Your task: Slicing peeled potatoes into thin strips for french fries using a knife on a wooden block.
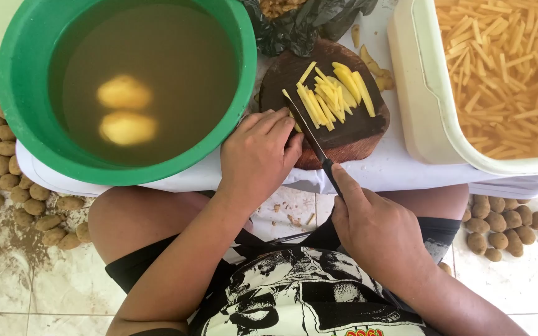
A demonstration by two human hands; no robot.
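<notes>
Fingertips of the left hand (258,157) curl down onto the near-left edge of a round dark wooden cutting board (350,134), closed over a small yellow piece of potato (295,124) of which only a sliver shows past the knuckles; how much of it lies underneath cannot be told. Just to the right of those fingers runs a knife (309,132), its blade slanting from the handle up and away to the left across the board. The right hand (368,227) is closed around the dark handle, forefinger stretched along its top, so this hand sits nearer the body and the left hand nearer the board.

Beyond the blade, further from the left fingertips, lies a loose fan of cut potato sticks (334,96), their long axes roughly parallel to the blade, pointing away and to the right. The piece under the left fingers lies on the blade's near-left side, touching or almost touching it.

Outward to the left of that hand stands a green basin (17,93) of cloudy water with two peeled potatoes (124,109) sunk in it. To the right of the board, a cream plastic tub (415,93) holds a mass of finished sticks in water. A dark plastic bag (300,25) lies past the board. Board, basin and tub rest on a white cloth (400,168). Unpeeled small potatoes (7,174) lie heaped on the tiled floor on both sides of the person's knees.
</notes>
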